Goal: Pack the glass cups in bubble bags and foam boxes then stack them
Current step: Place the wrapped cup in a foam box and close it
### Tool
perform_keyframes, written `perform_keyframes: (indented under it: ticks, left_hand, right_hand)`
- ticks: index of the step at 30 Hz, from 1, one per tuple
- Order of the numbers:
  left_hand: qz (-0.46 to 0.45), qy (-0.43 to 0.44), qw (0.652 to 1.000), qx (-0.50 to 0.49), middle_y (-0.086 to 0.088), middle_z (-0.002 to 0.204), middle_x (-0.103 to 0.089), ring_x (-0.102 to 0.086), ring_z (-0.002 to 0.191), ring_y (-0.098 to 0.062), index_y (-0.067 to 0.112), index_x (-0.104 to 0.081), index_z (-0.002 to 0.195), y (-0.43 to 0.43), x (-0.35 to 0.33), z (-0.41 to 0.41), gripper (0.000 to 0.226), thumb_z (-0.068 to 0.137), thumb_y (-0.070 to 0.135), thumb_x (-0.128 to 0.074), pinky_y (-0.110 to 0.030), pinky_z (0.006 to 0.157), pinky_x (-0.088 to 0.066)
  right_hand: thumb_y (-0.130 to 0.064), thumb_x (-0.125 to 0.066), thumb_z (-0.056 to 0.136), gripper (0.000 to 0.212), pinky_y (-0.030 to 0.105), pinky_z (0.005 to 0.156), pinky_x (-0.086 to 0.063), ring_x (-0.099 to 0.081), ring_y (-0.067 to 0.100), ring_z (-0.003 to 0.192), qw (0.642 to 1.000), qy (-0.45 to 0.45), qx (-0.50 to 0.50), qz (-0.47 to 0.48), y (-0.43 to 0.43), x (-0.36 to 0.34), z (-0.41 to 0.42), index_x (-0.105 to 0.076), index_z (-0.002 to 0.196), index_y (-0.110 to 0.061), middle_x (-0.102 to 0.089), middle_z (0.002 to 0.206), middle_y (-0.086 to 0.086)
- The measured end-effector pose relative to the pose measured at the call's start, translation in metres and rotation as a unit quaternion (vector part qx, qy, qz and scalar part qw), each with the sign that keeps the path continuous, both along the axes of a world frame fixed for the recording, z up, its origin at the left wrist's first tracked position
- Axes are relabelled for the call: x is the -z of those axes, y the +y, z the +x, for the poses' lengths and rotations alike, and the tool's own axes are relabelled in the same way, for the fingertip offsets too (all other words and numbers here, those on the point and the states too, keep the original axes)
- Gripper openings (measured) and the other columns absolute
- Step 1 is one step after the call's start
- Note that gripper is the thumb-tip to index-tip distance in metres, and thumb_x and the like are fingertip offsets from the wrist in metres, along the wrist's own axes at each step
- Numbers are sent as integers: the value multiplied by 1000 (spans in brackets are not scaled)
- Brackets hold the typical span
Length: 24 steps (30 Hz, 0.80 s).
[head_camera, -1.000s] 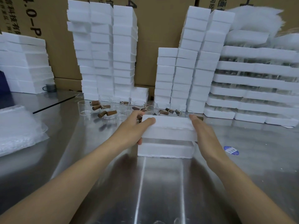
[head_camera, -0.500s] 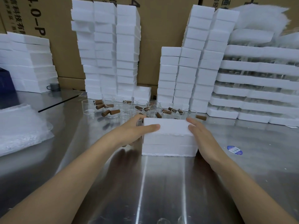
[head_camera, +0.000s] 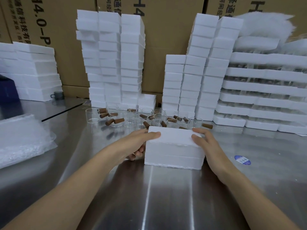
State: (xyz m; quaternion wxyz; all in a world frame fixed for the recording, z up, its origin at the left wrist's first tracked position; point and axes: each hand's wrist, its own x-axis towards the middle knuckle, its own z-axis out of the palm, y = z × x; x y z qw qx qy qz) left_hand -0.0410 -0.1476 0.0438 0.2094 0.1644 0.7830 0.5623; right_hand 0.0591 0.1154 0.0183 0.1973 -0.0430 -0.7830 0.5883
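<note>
We grip one closed foam box (head_camera: 174,146) on the counter (head_camera: 166,196), its contents hidden. Our left hand (head_camera: 137,141) clasps its left end, thumb on the lid, fingers curled at the side. Our right hand (head_camera: 209,146) clasps the right end, fingers (head_camera: 201,131) spread over the top. Just beyond our fingers stand clear glass cups (head_camera: 92,115) among brown corks (head_camera: 119,120), too crowded to count. Far left of our fingers lies one heap of bubble bags (head_camera: 21,138).

Steel table (head_camera: 249,188) carrying stock.
One foam box (head_camera: 174,146) is sitting centre; cups (head_camera: 92,115), corks (head_camera: 118,121), stacks (head_camera: 109,63) standing far; bubble bags (head_camera: 21,138) lying left.
</note>
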Motion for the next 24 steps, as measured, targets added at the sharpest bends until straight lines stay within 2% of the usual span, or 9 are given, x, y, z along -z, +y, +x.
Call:
perform_keyframes:
  ticks: [2, 6, 11, 13, 15, 17, 20, 22, 24]
  left_hand:
    - [-9, -16, 1000, -3, 8, 59, -44, -35, 47, -11, 42, -75, 79, 0, 0, 0, 37, 73, 79, -79, -23, 45, -21]
    - [-5, -68, 998, -17, 3, 65, -43, -35, 50, -11, 24, -75, 94, -2, 1, 0, 63, 65, 79, -87, -22, 44, -17]
    - [40, -52, 997, -47, 2, 68, -58, -53, 54, -10, 20, -83, 89, 3, 0, 7, 57, 65, 72, -90, -22, 48, -39]
    - [55, -45, 995, -64, 5, 75, -70, -62, 67, -11, 23, -84, 90, 8, -1, 11, 55, 67, 72, -88, -24, 58, -47]
    - [79, -42, 994, -59, -2, 95, -80, -67, 84, -18, 23, -84, 102, 13, -2, 13, 54, 75, 70, -84, -27, 72, -52]
    - [100, -41, 993, -55, -5, 112, -82, -77, 87, -16, 24, -84, 108, 16, -3, 16, 46, 83, 62, -81, -27, 78, -61]
    - [115, -41, 991, -55, 1, 104, -84, -81, 90, -16, 27, -81, 110, 17, -3, 20, 33, 89, 52, -79, -40, 90, -66]
    - [133, -38, 989, -52, 0, 102, -84, -82, 90, -18, 25, -82, 111, 16, -5, 21, 30, 90, 47, -79, -38, 85, -66]
    - [161, -19, 986, -36, 2, 99, -84, -80, 82, -12, 30, -85, 104, 14, -11, 24, 18, 90, 41, -80, -29, 72, -63]
  right_hand:
    - [-61, -60, 92, 34, 31, 85, -48, -69, -2, 96, 1000, -4, -6, -6, 1, -1, 2, -60, 125, -54, -67, 125, -10]
    - [-41, -62, 102, 23, 32, 88, -49, -72, 7, 101, 1000, 2, -13, -22, 0, -1, 3, -64, 123, -49, -70, 122, -6]
    - [-37, -63, 101, 26, 35, 89, -51, -74, 12, 99, 1000, 6, -10, -25, -1, -1, 7, -63, 125, -46, -73, 114, -6]
    - [-35, -63, 101, 25, 36, 90, -52, -74, 12, 98, 999, 8, -2, -32, 2, -1, 9, -64, 125, -45, -74, 111, -6]
    - [-34, -63, 101, 25, 37, 91, -53, -74, 13, 98, 999, 6, 1, -44, 3, 0, 10, -64, 124, -44, -74, 112, -5]
    - [-35, -65, 101, 24, 36, 89, -54, -75, 13, 99, 998, 2, 2, -55, 2, -1, 11, -65, 123, -43, -74, 114, -5]
    - [-48, -72, 87, 28, 32, 82, -52, -74, 10, 98, 996, -15, 2, -86, 0, -8, 13, -70, 113, -37, -74, 117, -10]
    - [-53, -72, 83, 33, 33, 76, -49, -72, 13, 90, 988, -15, 15, -156, 0, -16, 13, -74, 102, -26, -75, 110, -7]
    - [-47, -69, 90, 27, 33, 72, -46, -70, 12, 82, 979, 1, 15, -204, 5, -21, 14, -74, 97, -22, -74, 103, -2]
